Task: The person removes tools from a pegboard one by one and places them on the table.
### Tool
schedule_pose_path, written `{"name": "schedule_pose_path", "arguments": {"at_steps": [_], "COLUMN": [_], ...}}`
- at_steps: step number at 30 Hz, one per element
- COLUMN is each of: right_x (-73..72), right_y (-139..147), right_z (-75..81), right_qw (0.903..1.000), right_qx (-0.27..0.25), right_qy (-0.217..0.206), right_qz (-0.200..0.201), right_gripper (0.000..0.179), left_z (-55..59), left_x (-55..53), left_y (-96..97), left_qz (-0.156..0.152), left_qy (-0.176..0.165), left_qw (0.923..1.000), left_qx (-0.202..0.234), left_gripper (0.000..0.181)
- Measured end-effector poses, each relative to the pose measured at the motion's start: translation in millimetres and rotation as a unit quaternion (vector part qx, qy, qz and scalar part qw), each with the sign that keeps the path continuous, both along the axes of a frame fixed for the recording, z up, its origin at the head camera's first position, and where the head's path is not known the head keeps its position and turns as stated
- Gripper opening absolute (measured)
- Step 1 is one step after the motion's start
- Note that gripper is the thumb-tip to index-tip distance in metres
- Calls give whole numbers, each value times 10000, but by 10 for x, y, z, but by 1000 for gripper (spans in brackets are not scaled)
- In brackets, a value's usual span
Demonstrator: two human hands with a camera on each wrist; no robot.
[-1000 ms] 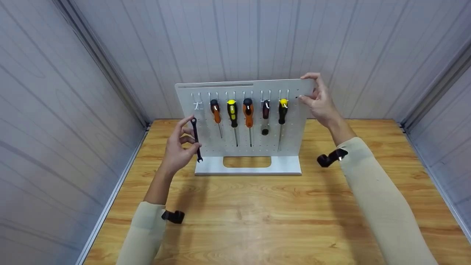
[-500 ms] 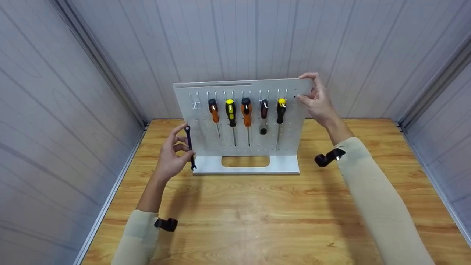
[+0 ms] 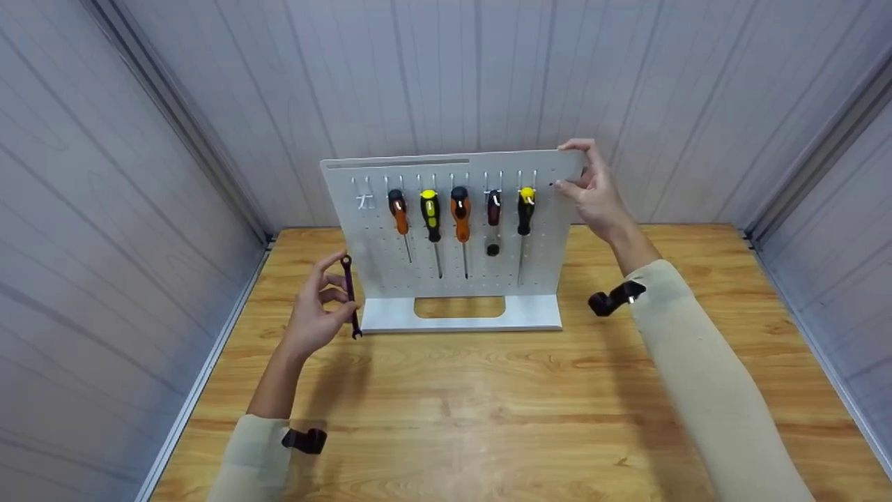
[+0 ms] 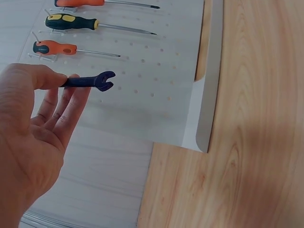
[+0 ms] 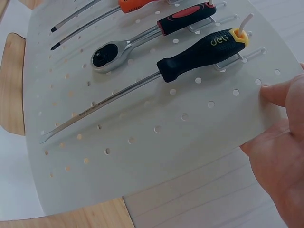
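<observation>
Pinching left hand (image 3: 313, 321): left of centre in the head frame, holding a dark wrench (image 3: 350, 300) between thumb and forefinger, the other fingers bent behind it.
Wrench: nearly upright, ring end up, forked end down, beside the lower left edge of the white pegboard (image 3: 376, 258); whether the two touch, I cannot tell.
Right hand (image 3: 601, 202): right of centre, higher in the frame, gripping the pegboard's upper right corner, thumb on the front face.
Pegboard: middle of the frame, standing on the wooden table (image 3: 453, 411).
Hanging tools, left to right: short orange screwdriver (image 3: 398, 211), black-and-yellow screwdriver (image 3: 431, 216), longer orange screwdriver (image 3: 460, 216), ratchet (image 3: 494, 209), yellow-capped black screwdriver (image 3: 526, 213).
Leftmost hooks (image 3: 367, 187): upper left of the pegboard, next to the short orange screwdriver.
Pale sleeves (image 3: 697, 362): lower left and lower right.
</observation>
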State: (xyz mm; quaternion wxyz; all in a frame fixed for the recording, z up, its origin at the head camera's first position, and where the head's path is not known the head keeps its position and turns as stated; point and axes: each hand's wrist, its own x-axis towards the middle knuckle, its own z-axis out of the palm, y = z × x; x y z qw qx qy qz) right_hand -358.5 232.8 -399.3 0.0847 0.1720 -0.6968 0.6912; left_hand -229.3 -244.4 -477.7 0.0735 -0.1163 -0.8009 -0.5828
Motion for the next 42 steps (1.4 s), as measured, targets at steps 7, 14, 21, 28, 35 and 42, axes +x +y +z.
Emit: {"name": "schedule_pose_path", "arguments": {"at_steps": [7, 14, 21, 28, 35, 42], "right_x": [-3, -7, -3, -16, -28, -20], "right_y": [-1, 20, 28, 5, -7, -18], "right_z": [-6, -4, -3, -8, 0, 7], "right_qw": [10000, 10000, 10000, 9999, 9998, 9999], "right_qx": [32, -31, -65, -107, -148, -103], "right_qy": [-74, -54, -2, -89, -119, -89], "right_qz": [-34, -21, 9, 39, 48, 45], "right_gripper": [53, 54, 54, 56, 55, 55], "left_z": [-130, -274, -449, -606, -723, -786], "left_x": [41, 73, 133, 192, 209, 244], "left_y": [-14, -5, -34, -80, -111, -156], "left_qz": [36, -33, -88, -67, -279, -524], "left_qy": [-87, -403, -775, -1125, -1400, -1712], "left_qw": [9998, 9991, 9969, 9936, 9897, 9836], "left_qx": [-147, -85, 34, 76, -77, -236], "left_gripper": [85, 87, 84, 87, 88, 88]}}
